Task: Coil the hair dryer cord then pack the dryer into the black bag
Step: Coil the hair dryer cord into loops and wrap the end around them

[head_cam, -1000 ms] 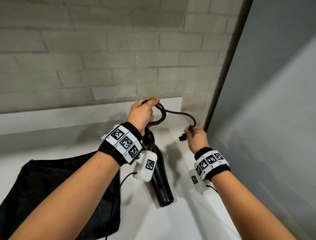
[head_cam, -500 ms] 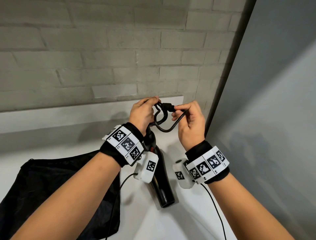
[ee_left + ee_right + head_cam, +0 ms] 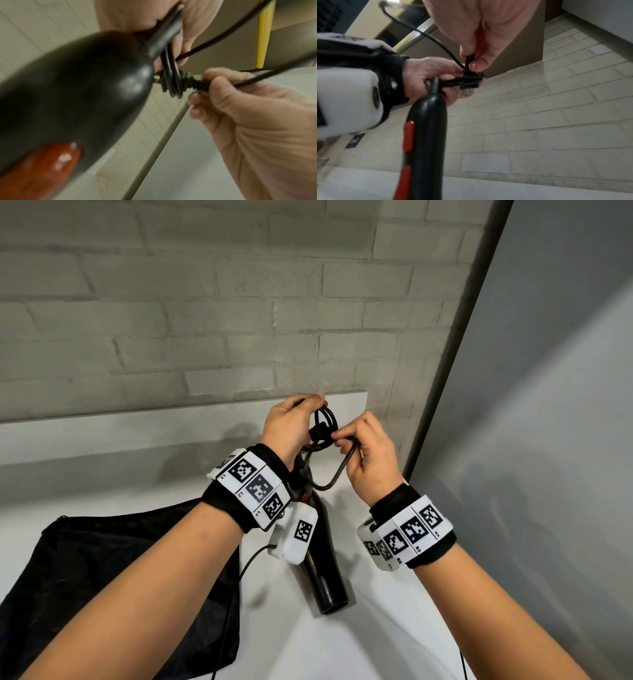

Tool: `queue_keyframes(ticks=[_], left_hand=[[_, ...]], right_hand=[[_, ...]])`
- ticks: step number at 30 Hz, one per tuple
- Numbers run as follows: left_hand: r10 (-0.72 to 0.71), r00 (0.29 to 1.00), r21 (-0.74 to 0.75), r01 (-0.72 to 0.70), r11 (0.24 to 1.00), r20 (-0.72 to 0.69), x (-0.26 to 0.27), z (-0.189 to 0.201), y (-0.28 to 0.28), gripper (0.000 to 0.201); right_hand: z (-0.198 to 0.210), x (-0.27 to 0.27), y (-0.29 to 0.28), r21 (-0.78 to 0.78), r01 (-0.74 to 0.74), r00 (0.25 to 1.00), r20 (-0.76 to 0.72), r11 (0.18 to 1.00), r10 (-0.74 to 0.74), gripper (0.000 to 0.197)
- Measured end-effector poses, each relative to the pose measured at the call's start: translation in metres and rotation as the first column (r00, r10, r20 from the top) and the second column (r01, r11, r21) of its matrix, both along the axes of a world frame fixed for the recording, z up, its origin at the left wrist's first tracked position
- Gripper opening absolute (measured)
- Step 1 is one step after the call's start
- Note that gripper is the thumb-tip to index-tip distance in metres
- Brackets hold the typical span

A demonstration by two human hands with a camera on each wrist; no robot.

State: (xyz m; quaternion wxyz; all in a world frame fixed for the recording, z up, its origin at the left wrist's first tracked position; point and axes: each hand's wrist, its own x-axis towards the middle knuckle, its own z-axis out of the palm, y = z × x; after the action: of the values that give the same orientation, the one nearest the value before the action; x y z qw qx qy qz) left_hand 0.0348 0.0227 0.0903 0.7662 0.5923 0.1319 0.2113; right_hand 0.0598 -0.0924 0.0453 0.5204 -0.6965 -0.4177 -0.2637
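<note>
My left hand (image 3: 306, 414) grips the coiled black cord (image 3: 327, 421) at the top of the dryer's handle. The black hair dryer (image 3: 323, 577) with red switches (image 3: 408, 135) points nozzle-down below that hand, over the white table. My right hand (image 3: 339, 436) pinches the ribbed plug end (image 3: 197, 83) and holds it against the coil (image 3: 171, 81). One short loop of cord (image 3: 329, 484) sags between the hands. The black bag (image 3: 102, 577) lies flat on the table to the left, under my left forearm.
A grey brick wall (image 3: 205, 320) with a white ledge (image 3: 102, 433) runs behind the table. A grey panel (image 3: 548, 405) closes off the right side. Thin sensor cables (image 3: 246, 563) hang from my wrist units.
My right hand has carried the plug end from out at the right over to the coil in my left hand. The free loop of cord has grown shorter. The left hand has stayed put.
</note>
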Motion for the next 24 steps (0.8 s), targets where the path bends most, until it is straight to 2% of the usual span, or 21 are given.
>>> queue_keyframes(ticks=[3,5,7,9,12,15,17,19,22,24], left_hand=[[-0.003,0.999,0.123,0.009,0.992,-0.05,-0.002,0.0,0.002,0.013],[-0.006,0.997,0.184,0.021,0.983,-0.081,-0.002,-0.001,0.002,0.011],[-0.037,0.995,0.206,0.056,0.977,-0.092,-0.003,-0.002,0.002,0.012],[-0.074,0.992,0.204,0.094,0.974,-0.102,-0.004,-0.002,0.002,0.016],[-0.123,0.987,0.193,0.141,0.971,-0.099,-0.006,0.002,0.004,0.017],[-0.134,0.987,0.165,0.148,0.975,-0.093,-0.007,0.005,0.002,0.019],[-0.132,0.986,0.158,0.147,0.976,-0.103,-0.009,0.004,0.001,0.021],[-0.116,0.986,0.153,0.134,0.979,-0.121,-0.008,0.002,0.002,0.02],[-0.073,0.988,0.127,0.091,0.988,-0.136,-0.005,-0.002,0.007,0.018],[-0.066,0.986,0.136,0.087,0.987,-0.153,-0.005,-0.002,0.007,0.019]], right_hand=[[-0.001,0.004,0.002,-0.111,0.081,0.993,0.092,0.991,-0.071,0.02],[0.0,0.002,0.01,-0.245,0.168,0.977,0.174,0.955,-0.127,0.021],[0.0,0.001,0.015,-0.311,0.259,0.952,0.243,0.914,-0.188,0.019],[0.003,0.003,0.014,-0.27,0.235,0.972,0.086,0.934,-0.22,0.015],[0.01,0.015,0.014,-0.167,0.153,0.954,-0.234,0.974,-0.19,0.045],[0.009,0.017,0.027,-0.167,-0.083,0.897,-0.442,0.982,0.001,0.052],[0.004,0.014,0.032,-0.087,-0.157,0.826,-0.558,0.984,0.082,0.044],[-0.003,0.011,0.029,-0.109,-0.148,0.833,-0.549,0.983,0.065,0.026],[-0.012,0.01,0.014,-0.28,-0.169,0.875,-0.483,0.945,0.014,0.04],[-0.02,0.015,0.003,-0.472,-0.181,0.909,-0.414,0.863,-0.036,0.037]])
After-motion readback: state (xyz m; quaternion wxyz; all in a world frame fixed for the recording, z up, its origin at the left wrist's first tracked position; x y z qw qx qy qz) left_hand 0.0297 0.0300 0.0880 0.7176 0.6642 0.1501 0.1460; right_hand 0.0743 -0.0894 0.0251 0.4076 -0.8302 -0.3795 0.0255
